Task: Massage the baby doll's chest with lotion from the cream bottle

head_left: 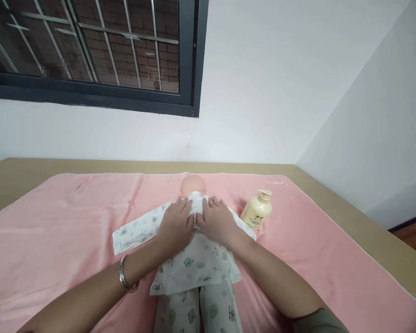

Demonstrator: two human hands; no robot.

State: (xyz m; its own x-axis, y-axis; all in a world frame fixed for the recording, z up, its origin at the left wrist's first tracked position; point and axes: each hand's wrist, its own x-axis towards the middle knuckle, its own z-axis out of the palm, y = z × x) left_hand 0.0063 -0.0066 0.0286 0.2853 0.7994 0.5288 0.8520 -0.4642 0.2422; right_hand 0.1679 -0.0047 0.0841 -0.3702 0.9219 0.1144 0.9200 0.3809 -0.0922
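Note:
A baby doll [193,184] lies on the pink cloth, its bald head toward the wall and its legs toward me. It wears a white printed top [199,266] with long sleeves spread to both sides, and matching trousers [217,307]. My left hand [176,224] rests flat on the left of the doll's upper body, fingers stretched out. On the right side my right hand [217,221] lies the same way, its thumb close to the left thumb. A thin white tie shows between the thumbs. Neither hand grips anything.
A pale yellow pump bottle [257,210] stands on the pink cloth [298,240] just right of the doll's sleeve. The cloth covers a wooden tabletop [333,199] that meets a white wall [256,92]. A dark-framed window [190,55] with bars is at upper left.

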